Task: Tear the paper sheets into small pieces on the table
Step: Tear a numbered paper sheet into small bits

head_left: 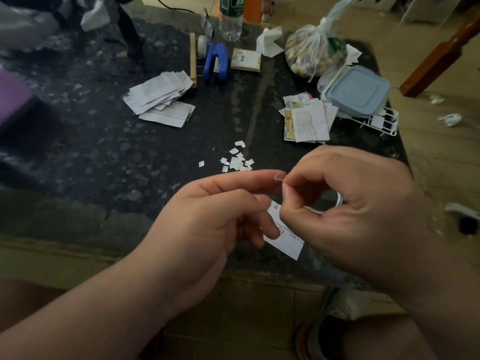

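Observation:
Over the near edge of the dark stone table (104, 152), both my hands hold one white paper strip (285, 242) with black print. My left hand (218, 219) pinches its left side, fingers curled round it. My right hand (350, 211) pinches its top end between thumb and forefinger, right against my left fingertip. A small heap of torn white pieces (237, 159) lies on the table just beyond my hands. A stack of white torn sheets (161, 97) lies at mid-left, and a stack of printed sheets (306, 118) at mid-right.
At the back stand a blue stapler (217, 61), a small book (245, 59), a clear bottle (231, 16), a plastic bag of nuts (314, 50) and a lidded blue box (355, 90) on a white rack (384, 123). Crumpled paper (450, 119) lies on the floor at right.

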The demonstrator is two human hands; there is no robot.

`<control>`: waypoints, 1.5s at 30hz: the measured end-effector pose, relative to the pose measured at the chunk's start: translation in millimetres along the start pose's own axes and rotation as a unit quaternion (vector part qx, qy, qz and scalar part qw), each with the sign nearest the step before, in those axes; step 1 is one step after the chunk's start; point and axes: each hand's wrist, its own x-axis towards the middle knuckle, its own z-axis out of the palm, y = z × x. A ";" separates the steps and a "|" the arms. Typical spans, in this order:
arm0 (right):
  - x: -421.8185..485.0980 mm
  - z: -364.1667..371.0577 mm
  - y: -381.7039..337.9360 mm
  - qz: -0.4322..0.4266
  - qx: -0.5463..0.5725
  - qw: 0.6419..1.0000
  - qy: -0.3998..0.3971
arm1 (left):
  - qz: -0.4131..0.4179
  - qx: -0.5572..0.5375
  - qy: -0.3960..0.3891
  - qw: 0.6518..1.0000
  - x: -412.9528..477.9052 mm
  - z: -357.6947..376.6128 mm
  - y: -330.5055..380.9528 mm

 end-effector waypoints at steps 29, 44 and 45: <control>54.1 93.7 40.6 0.290 -0.012 0.942 -0.170 | -0.063 0.043 0.224 0.972 32.7 -64.1 20.4; 41.2 60.8 25.8 0.389 -0.169 0.801 -0.423 | -0.038 0.067 0.214 0.974 34.7 -57.6 15.7; 36.1 60.5 23.7 0.386 -0.174 0.796 -0.432 | -0.038 0.071 0.213 0.974 35.2 -56.6 15.7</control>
